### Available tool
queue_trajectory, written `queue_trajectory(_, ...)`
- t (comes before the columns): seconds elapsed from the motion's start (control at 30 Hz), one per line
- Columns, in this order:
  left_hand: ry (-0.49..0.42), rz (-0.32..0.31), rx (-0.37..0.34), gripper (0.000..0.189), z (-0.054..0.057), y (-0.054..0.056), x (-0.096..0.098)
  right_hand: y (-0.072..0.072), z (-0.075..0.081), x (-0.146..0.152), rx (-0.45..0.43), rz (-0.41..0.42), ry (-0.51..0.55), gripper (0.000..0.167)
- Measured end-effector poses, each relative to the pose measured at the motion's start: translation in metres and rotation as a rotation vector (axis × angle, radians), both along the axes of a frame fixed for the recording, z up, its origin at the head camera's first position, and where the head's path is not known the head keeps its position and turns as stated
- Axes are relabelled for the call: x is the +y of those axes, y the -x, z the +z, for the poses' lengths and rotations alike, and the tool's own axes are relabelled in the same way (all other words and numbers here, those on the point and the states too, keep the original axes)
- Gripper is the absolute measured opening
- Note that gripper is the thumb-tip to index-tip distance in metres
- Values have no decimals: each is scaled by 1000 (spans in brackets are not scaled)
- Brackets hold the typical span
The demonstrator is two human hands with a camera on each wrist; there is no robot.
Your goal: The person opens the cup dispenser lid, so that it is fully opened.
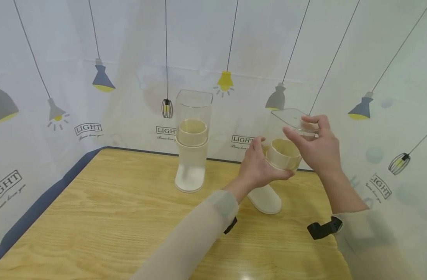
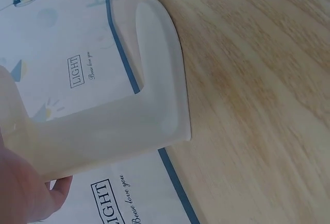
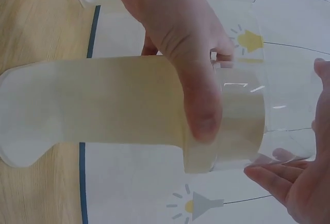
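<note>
A cream stand (image 3: 113,100) with a long rounded foot (image 1: 265,200) stands upright on the table at the right in the head view. My left hand (image 1: 260,167) grips it round the collar near its top, thumb across the front in the right wrist view. Into that collar fits a clear square-topped container (image 3: 289,105), with the cream inner ring showing through its wall. Higher up, my right hand (image 1: 321,149) holds the clear container near its rim, thumb on one side and fingers on the other. The left wrist view shows the stand's upright (image 2: 103,126) beside my left fingers.
A matching cream stand (image 1: 190,177) with a clear container (image 1: 194,101) on top stands to the left. Behind the wooden table (image 1: 112,217) hangs a pale cloth (image 1: 129,46) printed with lamps. Blue edging (image 1: 70,175) runs along the table's left side and back.
</note>
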State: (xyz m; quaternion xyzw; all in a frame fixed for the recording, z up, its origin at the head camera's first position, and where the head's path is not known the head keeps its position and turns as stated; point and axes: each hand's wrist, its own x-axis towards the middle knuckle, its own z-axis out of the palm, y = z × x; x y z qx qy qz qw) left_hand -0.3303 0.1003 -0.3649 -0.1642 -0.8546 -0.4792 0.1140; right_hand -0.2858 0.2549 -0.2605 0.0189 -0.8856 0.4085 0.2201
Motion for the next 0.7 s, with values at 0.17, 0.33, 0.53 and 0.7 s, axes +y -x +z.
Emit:
queue_trajectory(0.17,-23,1,-7,131,-1,-2,1,1,-1,1,20,8,-39,73)
queue_trajectory(0.33,-42,-1,-8,135,-3,-6,6,-1,-3,2,30,-8,-59,77)
queue_trajectory(0.53,-83,-11,-13,130,-1,-3,8,-2,2,2,20,-11,-19,73)
queue_trajectory(0.7,-55,-23,0,129,-1,0,4,-4,3,-2,39,-9,-30,72)
